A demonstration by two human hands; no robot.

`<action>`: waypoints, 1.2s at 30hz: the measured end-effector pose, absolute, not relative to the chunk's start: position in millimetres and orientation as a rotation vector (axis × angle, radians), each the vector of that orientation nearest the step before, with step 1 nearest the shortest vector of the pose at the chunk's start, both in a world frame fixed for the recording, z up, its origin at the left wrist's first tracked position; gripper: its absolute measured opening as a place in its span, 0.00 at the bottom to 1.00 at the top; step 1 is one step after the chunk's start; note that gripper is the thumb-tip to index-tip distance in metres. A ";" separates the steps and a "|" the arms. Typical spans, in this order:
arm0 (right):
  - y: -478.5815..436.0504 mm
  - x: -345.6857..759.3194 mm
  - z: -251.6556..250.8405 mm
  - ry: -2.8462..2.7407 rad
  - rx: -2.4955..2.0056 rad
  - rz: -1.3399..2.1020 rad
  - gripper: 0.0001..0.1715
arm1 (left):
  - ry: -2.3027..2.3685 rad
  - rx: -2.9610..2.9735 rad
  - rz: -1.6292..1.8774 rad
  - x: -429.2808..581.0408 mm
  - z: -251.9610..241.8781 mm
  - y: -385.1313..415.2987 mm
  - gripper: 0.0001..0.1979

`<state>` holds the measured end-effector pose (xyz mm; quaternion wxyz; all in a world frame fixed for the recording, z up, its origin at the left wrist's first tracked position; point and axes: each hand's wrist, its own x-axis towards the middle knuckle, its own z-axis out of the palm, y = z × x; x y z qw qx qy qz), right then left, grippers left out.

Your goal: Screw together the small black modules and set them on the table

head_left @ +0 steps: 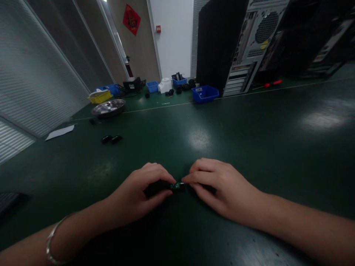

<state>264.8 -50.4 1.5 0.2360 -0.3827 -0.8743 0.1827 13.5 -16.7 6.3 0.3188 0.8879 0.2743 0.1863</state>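
Note:
My left hand (151, 190) pinches a small black piece with a green circuit board (176, 186) between thumb and fingertips, low over the green table. From the right, my right hand (219, 181) meets its other end with thumb and fingers closed together. A tiny bright, silvery bit shows at the right fingertips; whether it is a separate part or belongs to the board, I cannot tell. Two small black pieces (111, 139) lie side by side farther off to the left.
A round metal bowl (108, 108) and a yellow bin (100, 96) stand at the back left. Toward the back are a blue bin (205, 94), a white plastic item (165, 85) and an open computer case (222, 48). White paper (60, 132) lies left; a red-handled tool (273, 84) lies back right.

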 end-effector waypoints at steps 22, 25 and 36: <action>-51.5 265.0 1.7 -2.259 -1.009 0.618 0.13 | 0.716 2.342 0.604 12.5 7.9 -18.6 0.11; -51.5 265.2 1.4 -2.264 -1.020 0.616 0.13 | 0.715 2.351 0.609 12.4 7.6 -18.3 0.11; -49.4 265.2 0.3 -2.313 -1.032 0.568 0.13 | 0.714 2.358 0.653 13.0 7.9 -18.4 0.11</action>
